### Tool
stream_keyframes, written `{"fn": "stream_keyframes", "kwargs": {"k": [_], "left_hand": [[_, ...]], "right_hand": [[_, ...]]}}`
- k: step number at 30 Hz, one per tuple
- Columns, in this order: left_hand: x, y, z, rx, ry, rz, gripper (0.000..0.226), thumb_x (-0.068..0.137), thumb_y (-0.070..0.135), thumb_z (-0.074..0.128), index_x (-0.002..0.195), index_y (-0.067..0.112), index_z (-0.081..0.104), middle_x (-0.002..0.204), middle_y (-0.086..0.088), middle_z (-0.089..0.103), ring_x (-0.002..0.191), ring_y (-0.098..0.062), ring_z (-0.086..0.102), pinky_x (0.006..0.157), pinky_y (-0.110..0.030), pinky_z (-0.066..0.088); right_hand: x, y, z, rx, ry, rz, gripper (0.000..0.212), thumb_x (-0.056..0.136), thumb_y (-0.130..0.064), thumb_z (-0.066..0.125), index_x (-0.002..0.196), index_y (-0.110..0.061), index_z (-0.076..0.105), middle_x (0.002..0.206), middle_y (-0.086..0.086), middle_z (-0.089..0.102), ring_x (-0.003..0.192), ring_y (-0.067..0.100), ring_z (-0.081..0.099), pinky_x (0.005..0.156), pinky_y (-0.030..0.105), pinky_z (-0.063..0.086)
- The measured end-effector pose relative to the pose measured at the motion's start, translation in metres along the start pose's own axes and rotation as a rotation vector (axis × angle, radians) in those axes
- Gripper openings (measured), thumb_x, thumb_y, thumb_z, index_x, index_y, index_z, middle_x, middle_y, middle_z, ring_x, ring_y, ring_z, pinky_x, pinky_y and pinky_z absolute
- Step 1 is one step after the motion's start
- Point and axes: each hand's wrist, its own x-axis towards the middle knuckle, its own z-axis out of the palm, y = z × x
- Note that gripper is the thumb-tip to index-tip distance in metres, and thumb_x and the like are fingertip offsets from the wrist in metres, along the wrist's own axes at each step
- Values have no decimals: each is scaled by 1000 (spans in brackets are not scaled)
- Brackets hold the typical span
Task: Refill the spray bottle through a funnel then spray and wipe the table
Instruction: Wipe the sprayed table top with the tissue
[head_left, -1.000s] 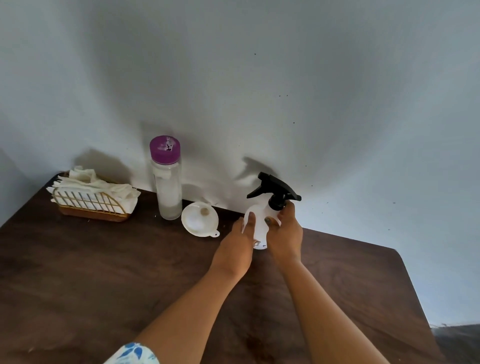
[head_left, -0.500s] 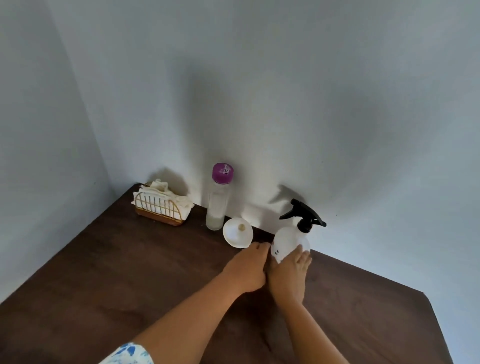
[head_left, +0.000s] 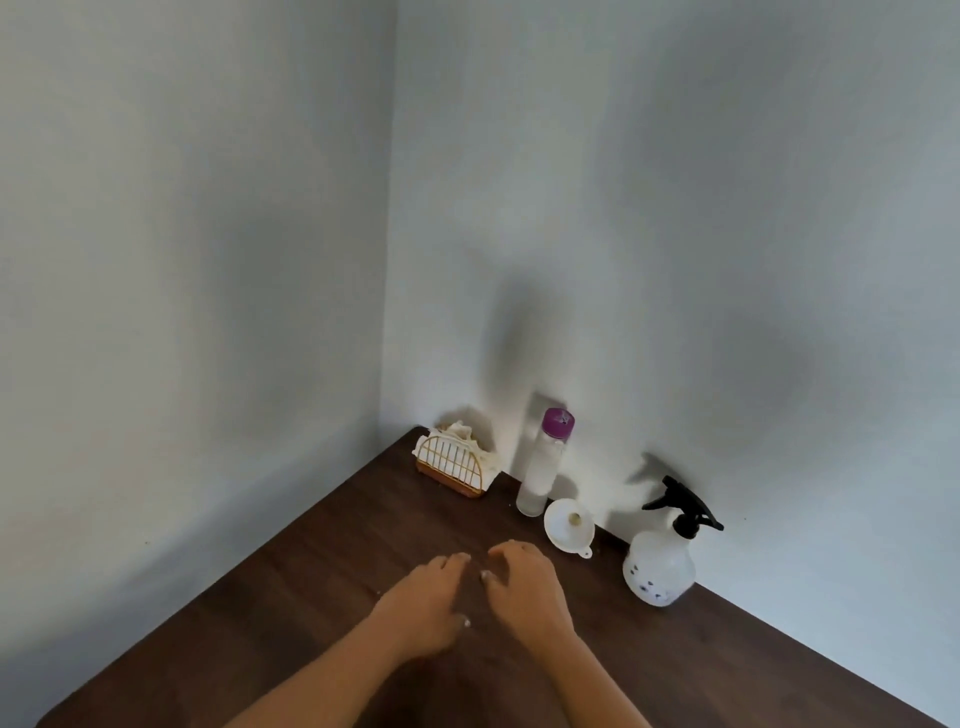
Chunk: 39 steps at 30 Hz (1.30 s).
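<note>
The spray bottle is seen standing upright on the dark wood-grain table, close against the pale wall. Its rounded body is of translucent white plastic marked with small dark spots near the base, and it is topped by a black trigger head. To its left a white plastic funnel is laid on the table with its wide mouth tilted up, and beyond that a tall, frosted cylindrical bottle with a purple cap is stood. In the corner a gold wire holder is filled with crumpled white cloths. The right hand and left hand are held side by side low over the table, palms down, fingers loosely spread, nothing gripped. The spray bottle lies to the right of the right hand, apart from it.
</note>
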Motion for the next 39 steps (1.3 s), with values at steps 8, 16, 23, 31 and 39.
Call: {"fn": "stream_keyframes", "kwargs": {"k": [8, 16, 23, 31, 39], "left_hand": [[26, -56, -21, -68, -21, -11, 78, 86, 32, 61, 146, 25, 13, 147, 1, 33, 134, -18, 33, 109, -34, 32], [73, -121, -36, 5, -69, 92, 71, 90, 33, 56, 146, 24, 13, 150, -1, 29, 138, -20, 28, 111, -35, 30], [110, -152, -24, 140, -102, 137, 72, 90, 33, 57, 146, 22, 15, 154, -3, 20, 142, -21, 21, 113, -35, 25], [130, -167, -10, 284, 24, 206, 56, 93, 41, 48, 143, 25, 27, 148, -1, 29, 134, -21, 30, 108, -32, 30], [133, -177, 10, 315, 62, 200, 55, 67, 40, 78, 117, 26, 58, 107, 0, 63, 97, -27, 63, 89, -40, 50]], "right_hand": [[63, -41, 18, -47, 125, -28, 35, 91, -29, 54, 125, -24, 52, 127, -3, 56, 116, 13, 49, 96, 27, 44], [168, -67, 40, -136, 216, 39, 33, 95, -24, 46, 127, -17, 52, 136, 8, 49, 125, 23, 44, 101, 38, 42], [228, -59, 48, -132, 222, 137, 36, 95, -16, 40, 129, -17, 50, 140, 12, 45, 130, 28, 39, 106, 43, 37], [252, -52, 43, -141, 185, 131, 34, 95, -9, 37, 122, -11, 57, 131, 12, 53, 115, 28, 51, 95, 36, 43], [263, -48, 37, -134, 232, 171, 26, 92, -19, 52, 115, -15, 63, 111, 10, 66, 103, 27, 56, 79, 32, 47]]}}
